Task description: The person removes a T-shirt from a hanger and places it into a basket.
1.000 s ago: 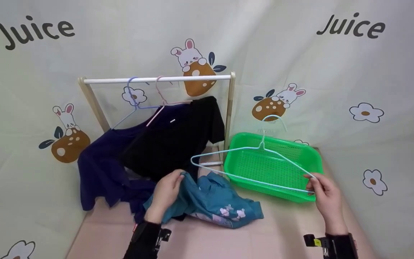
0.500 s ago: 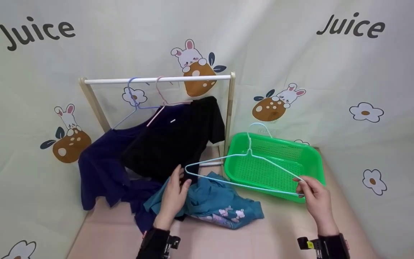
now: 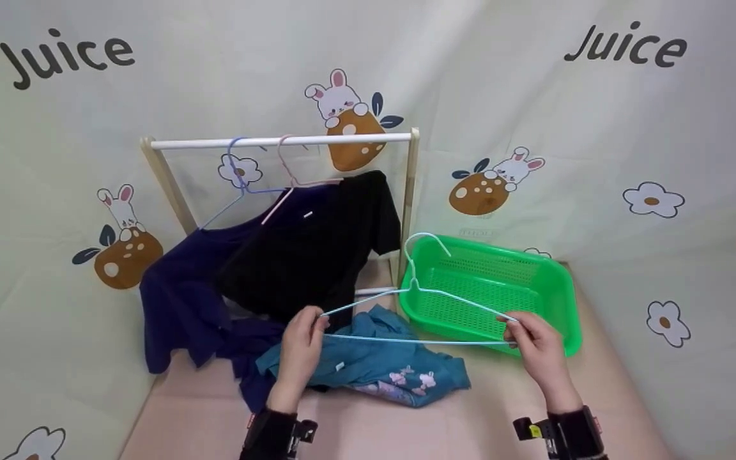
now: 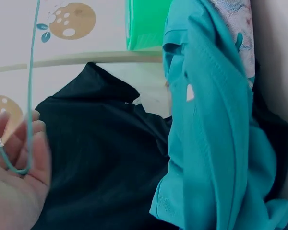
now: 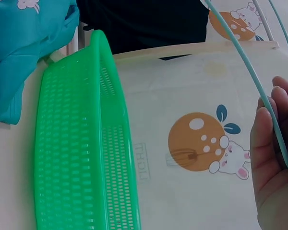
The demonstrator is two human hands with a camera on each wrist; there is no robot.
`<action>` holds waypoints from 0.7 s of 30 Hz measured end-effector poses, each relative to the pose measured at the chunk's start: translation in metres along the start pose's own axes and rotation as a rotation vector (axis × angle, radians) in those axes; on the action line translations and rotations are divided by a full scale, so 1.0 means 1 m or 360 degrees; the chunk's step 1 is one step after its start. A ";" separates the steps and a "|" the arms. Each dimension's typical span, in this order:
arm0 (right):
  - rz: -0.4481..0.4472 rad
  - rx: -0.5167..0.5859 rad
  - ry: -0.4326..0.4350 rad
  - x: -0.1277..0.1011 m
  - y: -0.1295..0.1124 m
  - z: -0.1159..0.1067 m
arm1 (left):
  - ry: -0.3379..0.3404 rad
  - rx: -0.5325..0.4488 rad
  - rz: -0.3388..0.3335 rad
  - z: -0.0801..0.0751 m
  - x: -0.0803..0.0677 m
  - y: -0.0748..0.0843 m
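Nearest me on the head feed, the left hand (image 3: 302,342) has its fingers curled onto one end of the light-blue hanger (image 3: 414,285); half a second ago they were spread just beside it, and before that they pinched the teal garment (image 3: 393,367). The right hand (image 3: 536,342) keeps its fingers clamped on the other end, and has moved leftward with it. I see the hanger held between both hands, hook up, lower and further left than before, its bottom bar passing in front of the teal garment, which lies bunched on the table (image 3: 419,434). Behind, the green basket (image 3: 470,297) sits where it was. Farther back, the navy shirt (image 3: 179,281) and black shirt (image 3: 304,262) hang unchanged from the rack (image 3: 208,143), before the printed backdrop (image 3: 598,128).
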State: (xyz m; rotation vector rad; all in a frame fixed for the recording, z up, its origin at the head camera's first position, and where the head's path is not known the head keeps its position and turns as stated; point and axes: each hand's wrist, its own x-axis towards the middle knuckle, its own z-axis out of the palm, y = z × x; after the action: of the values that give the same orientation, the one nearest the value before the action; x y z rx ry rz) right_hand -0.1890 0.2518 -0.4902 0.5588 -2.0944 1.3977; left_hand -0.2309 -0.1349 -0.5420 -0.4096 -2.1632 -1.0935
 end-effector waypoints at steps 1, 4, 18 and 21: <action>0.0003 -0.0017 -0.0003 0.001 -0.001 0.001 | 0.0037 0.0004 0.0015 -0.002 0.001 -0.002; 0.0041 -0.0072 -0.0030 0.001 -0.001 0.005 | 0.0138 0.0029 0.0061 -0.008 0.003 -0.008; 0.0313 -0.0101 -0.0041 -0.009 0.007 -0.001 | 0.0696 0.0162 -0.0137 -0.071 0.025 -0.031; 0.0349 -0.0108 -0.0040 -0.014 0.020 -0.001 | 0.0762 0.0213 -0.0145 -0.081 0.028 -0.034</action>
State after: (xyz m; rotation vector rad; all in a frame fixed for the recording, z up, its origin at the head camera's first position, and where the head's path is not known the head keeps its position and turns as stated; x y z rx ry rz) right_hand -0.1903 0.2609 -0.5132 0.3284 -2.2695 1.4373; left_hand -0.2355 -0.2209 -0.5082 0.0166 -1.8237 -0.9697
